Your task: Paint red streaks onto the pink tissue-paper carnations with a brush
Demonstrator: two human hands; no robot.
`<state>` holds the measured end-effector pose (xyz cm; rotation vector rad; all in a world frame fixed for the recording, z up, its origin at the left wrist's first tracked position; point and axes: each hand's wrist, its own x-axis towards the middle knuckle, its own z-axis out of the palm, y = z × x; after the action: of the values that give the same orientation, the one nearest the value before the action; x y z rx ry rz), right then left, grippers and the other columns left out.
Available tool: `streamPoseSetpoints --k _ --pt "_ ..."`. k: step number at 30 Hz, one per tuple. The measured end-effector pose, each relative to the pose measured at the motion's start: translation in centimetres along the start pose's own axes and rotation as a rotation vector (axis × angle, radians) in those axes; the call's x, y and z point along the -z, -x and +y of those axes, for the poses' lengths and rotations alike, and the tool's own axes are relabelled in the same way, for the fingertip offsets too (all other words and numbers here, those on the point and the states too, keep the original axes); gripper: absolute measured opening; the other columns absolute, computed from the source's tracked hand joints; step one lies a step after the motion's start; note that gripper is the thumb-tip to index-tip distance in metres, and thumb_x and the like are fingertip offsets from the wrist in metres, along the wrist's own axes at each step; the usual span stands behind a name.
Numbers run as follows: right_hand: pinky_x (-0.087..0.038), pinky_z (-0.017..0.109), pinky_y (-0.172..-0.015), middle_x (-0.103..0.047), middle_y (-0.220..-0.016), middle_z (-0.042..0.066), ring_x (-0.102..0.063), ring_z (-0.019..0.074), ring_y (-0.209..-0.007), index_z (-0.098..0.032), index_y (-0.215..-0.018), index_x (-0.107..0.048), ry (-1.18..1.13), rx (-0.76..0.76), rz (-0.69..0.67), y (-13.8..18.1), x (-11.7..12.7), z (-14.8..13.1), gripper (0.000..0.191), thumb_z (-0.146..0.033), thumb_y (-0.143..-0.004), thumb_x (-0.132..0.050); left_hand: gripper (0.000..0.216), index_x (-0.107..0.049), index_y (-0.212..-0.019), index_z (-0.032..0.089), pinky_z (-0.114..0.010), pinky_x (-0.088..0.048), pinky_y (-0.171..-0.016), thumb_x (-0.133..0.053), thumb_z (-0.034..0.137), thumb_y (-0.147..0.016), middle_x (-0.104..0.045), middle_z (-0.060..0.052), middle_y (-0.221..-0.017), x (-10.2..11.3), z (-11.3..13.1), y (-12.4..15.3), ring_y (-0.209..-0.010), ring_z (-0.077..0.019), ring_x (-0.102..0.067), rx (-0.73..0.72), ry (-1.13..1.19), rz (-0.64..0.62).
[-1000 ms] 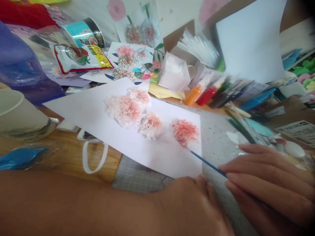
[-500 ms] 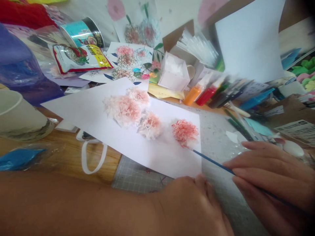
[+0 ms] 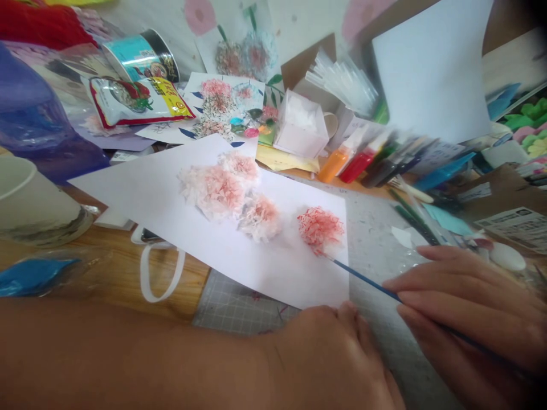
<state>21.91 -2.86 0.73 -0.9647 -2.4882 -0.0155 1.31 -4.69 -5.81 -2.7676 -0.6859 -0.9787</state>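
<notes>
right hand (image 3: 465,307) gripped a thin blue paintbrush (image 3: 363,279), fingers (image 3: 427,285) pinched together on the handle. brush tip touched the lower edge of the red-tinted tissue flower (image 3: 320,229), which sat near the right edge of the white sheet of paper (image 3: 171,210). left hand (image 3: 337,353) lay at the sheet's near corner, fingers curled loosely, fingertips touching the paper edge; it held nothing that could be seen. the left forearm ran across the bottom of the view.

three paler pink tissue flowers (image 3: 217,191) clustered just left of the red one, on the same sheet. the sheet lay partly on the wooden table (image 3: 119,279), partly on a grey cutting mat (image 3: 239,307). paint bottles, orange (image 3: 335,164) and red (image 3: 359,166), lay tipped behind the sheet, next to a white tissue box (image 3: 299,132). a paper cup (image 3: 34,199) stood at far left, a blue plastic bag (image 3: 34,274) just in front of it. a snack packet (image 3: 137,101) and tin (image 3: 143,57) were at the back left.
</notes>
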Motion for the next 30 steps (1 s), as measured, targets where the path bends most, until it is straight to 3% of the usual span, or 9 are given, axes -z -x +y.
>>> streamPoseSetpoints --k 7,11,17,24,30 --pt "-0.049 0.053 -0.112 -0.076 -0.105 -0.001 -0.074 0.0219 -0.096 -0.036 -0.105 -0.07 0.025 -0.06 -0.002 0.4 0.1 0.3 0.028 -0.021 -0.081 -0.075 0.005 -0.064 -0.07 0.017 -0.034 -0.056 -0.046 -0.066 0.019 -0.065 -0.078 -0.019 -0.091 0.4 -0.2 0.1 -0.078 -0.0331 -0.074 -0.053 -0.027 -0.031" --pt "-0.051 0.049 -0.111 -0.076 -0.102 -0.002 -0.072 0.0179 -0.095 -0.032 -0.106 -0.068 0.003 -0.059 0.024 -0.2 0.0 0.1 0.025 -0.02 -0.085 -0.071 0.008 -0.064 -0.072 0.016 -0.035 -0.058 -0.048 -0.064 0.017 -0.065 -0.078 -0.019 -0.091 0.2 0.0 0.2 -0.079 -0.0321 -0.074 -0.018 -0.029 0.027" --pt "-0.049 0.048 -0.111 -0.075 -0.102 -0.003 -0.071 0.0162 -0.095 -0.029 -0.107 -0.065 -0.034 -0.02 0.027 -1.0 0.0 -0.4 0.023 -0.019 -0.087 -0.068 0.01 -0.062 -0.075 0.016 -0.034 -0.056 -0.049 -0.061 0.012 -0.065 -0.077 -0.017 -0.091 -0.3 0.2 0.4 -0.078 -0.0303 -0.072 0.039 0.003 0.088" --pt "-0.052 0.04 -0.107 -0.072 -0.094 0.0 -0.07 0.0146 -0.09 -0.02 -0.096 -0.062 0.001 0.067 0.124 -2.6 -0.6 -1.4 0.017 -0.008 -0.085 -0.065 0.007 -0.064 -0.072 0.015 -0.03 -0.049 -0.045 -0.06 0.01 -0.068 -0.076 -0.014 -0.085 0.8 -0.3 -0.2 -0.073 -0.0255 -0.069 0.032 0.009 0.02" --pt "-0.05 0.036 -0.109 -0.073 -0.091 0.001 -0.07 0.0131 -0.09 -0.018 -0.093 -0.062 0.032 0.082 0.154 -2.7 -0.7 -1.6 0.013 -0.008 -0.085 -0.065 0.009 -0.063 -0.075 0.014 -0.029 -0.047 -0.045 -0.061 0.009 -0.068 -0.075 -0.014 -0.086 0.5 -0.4 0.1 -0.076 -0.0259 -0.069 0.033 0.016 0.052"
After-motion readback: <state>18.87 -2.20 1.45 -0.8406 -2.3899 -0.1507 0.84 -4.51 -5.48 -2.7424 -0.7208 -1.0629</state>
